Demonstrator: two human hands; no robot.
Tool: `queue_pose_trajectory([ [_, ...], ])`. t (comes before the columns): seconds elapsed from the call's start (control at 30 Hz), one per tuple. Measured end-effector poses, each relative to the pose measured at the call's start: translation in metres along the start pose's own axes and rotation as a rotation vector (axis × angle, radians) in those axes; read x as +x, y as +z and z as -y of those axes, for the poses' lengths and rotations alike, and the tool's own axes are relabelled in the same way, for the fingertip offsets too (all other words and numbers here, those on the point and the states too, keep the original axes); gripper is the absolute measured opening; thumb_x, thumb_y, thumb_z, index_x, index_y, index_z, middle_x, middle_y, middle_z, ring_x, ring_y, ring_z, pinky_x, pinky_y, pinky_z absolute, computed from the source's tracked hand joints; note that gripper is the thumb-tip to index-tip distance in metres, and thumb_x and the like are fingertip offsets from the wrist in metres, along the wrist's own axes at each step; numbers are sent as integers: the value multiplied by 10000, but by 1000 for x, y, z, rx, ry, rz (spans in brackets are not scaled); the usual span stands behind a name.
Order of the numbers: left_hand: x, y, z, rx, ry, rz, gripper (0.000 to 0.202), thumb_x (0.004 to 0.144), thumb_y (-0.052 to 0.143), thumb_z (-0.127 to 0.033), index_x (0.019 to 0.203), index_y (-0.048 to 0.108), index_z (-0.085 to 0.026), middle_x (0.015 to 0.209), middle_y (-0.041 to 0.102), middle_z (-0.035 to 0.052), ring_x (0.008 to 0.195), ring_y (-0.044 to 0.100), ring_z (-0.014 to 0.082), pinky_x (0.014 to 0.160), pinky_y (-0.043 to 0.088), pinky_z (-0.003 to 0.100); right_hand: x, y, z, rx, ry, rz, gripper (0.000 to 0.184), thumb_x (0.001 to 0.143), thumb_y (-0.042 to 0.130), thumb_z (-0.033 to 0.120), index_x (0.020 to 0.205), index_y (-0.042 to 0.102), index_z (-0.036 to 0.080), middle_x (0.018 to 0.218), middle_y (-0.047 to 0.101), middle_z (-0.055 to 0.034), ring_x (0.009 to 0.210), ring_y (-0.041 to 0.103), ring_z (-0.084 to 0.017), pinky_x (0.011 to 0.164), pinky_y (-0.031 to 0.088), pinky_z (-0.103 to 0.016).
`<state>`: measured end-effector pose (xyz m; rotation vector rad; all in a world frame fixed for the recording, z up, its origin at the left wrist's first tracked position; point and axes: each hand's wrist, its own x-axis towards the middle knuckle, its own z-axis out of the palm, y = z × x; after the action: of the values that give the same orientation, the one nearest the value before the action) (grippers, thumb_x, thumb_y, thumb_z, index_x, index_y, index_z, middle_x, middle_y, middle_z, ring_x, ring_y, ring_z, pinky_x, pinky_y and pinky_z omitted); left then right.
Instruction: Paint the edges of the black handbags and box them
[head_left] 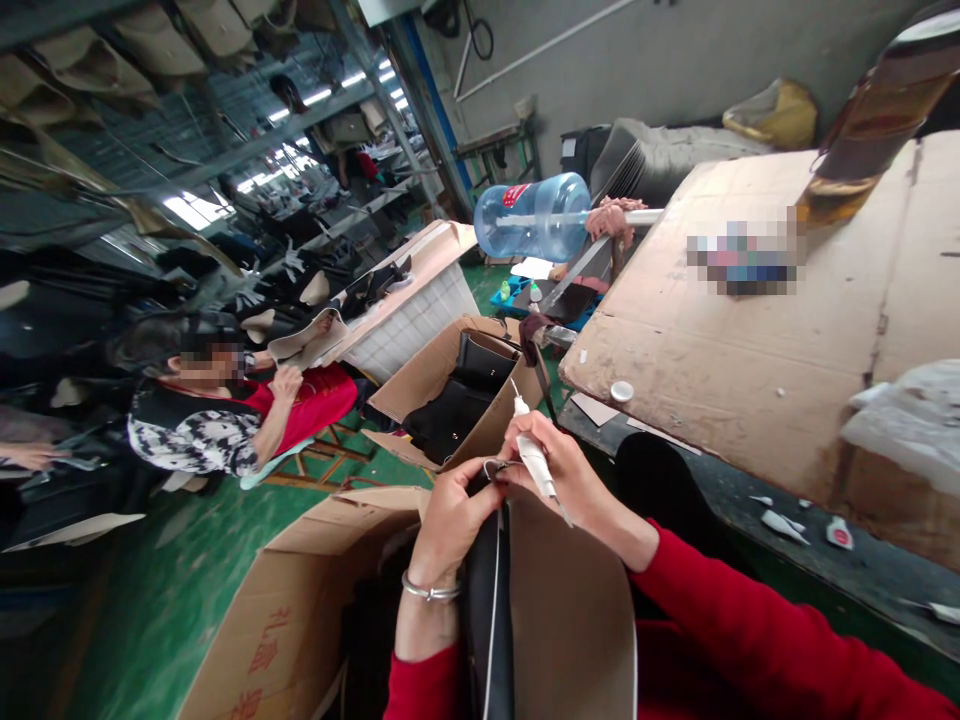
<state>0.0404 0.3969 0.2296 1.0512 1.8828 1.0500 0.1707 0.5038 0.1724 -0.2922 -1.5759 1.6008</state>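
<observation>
My left hand point(454, 510), with a bangle at the wrist, pinches the upper edge of a black bag piece point(484, 600) that stands upright before me. The piece has a light edge line and a grey-brown panel point(574, 600) beside it. A small dark loop shows at my left fingertips. My right hand point(562, 470) is closed around a slim white-wrapped tool point(534, 460) with a thin metal point at each end. The right fingertips also touch the bag edge next to my left thumb. What lies between the fingertips is partly hidden.
An open carton point(300, 580) with dark pieces stands at lower left; another carton point(480, 410) holds black bags ahead. A cardboard-covered table point(750, 370) is on my right, with a white cap point(621, 391) nearby. A co-worker point(225, 400) sits at left. A water jug point(532, 217) lies sideways.
</observation>
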Motion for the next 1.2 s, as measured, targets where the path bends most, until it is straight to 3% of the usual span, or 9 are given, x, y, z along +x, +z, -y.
queue_pose_trajectory([
  [0.13, 3, 4, 4, -35, -12, -33, 292, 794, 719, -277, 1050, 832, -191, 1042, 815, 50, 1040, 714, 295, 948, 511, 340, -3, -3, 3, -11, -10, -9, 290, 916, 768, 369, 1026, 540, 229, 881, 657, -4, 737, 618, -161, 669, 474, -263],
  [0.3, 7, 9, 12, -50, 23, -66, 286, 850, 720, -326, 1096, 816, -217, 1110, 805, 53, 1109, 700, 283, 998, 493, 342, -2, -7, 4, -20, -19, -48, 211, 938, 740, 335, 994, 567, 226, 915, 660, -20, 783, 638, -170, 700, 489, -273],
  [0.47, 10, 17, 15, -80, 8, -85, 288, 858, 745, -414, 1050, 822, -213, 1057, 809, 55, 1057, 709, 278, 947, 517, 331, -4, -20, 8, -85, -58, -83, 207, 976, 712, 380, 1063, 595, 234, 987, 690, -47, 831, 697, -189, 765, 547, -302],
  [0.57, 14, 21, 18, -142, 19, -118, 275, 848, 766, -436, 977, 820, -200, 1004, 804, 54, 993, 710, 260, 875, 529, 306, -9, -39, 16, -72, -53, -173, 198, 1009, 670, 399, 1123, 620, 245, 1011, 709, -51, 866, 731, -206, 802, 580, -332],
  [0.73, 22, 38, 18, -144, 13, -123, 256, 831, 792, -437, 916, 827, -197, 892, 798, 42, 863, 701, 229, 789, 513, 283, -19, -94, 24, -135, -10, -369, 364, 1007, 646, 470, 1281, 654, 231, 880, 738, -48, 738, 712, -220, 676, 588, -346],
  [0.93, 42, 68, 7, -34, 10, -60, 240, 819, 777, -423, 874, 834, -196, 859, 809, 55, 866, 716, 269, 812, 504, 318, -24, -158, 24, -394, 59, -670, 304, 933, 708, 474, 1001, 771, 184, 849, 740, -55, 678, 665, -203, 619, 536, -308],
  [1.03, 53, 80, 3, -50, 0, 9, 250, 804, 778, -430, 855, 824, -189, 837, 799, 52, 823, 702, 261, 772, 496, 316, -26, -172, 21, -439, 116, -656, 318, 911, 732, 490, 963, 775, 179, 816, 734, -50, 663, 647, -203, 593, 499, -302],
  [1.2, 64, 93, 1, -17, 6, 130, 224, 796, 770, -380, 886, 821, -181, 870, 796, 57, 865, 697, 269, 811, 487, 323, -25, -172, 19, -511, 119, -566, 306, 910, 739, 488, 943, 761, 185, 774, 703, -23, 620, 587, -175, 561, 432, -284],
])
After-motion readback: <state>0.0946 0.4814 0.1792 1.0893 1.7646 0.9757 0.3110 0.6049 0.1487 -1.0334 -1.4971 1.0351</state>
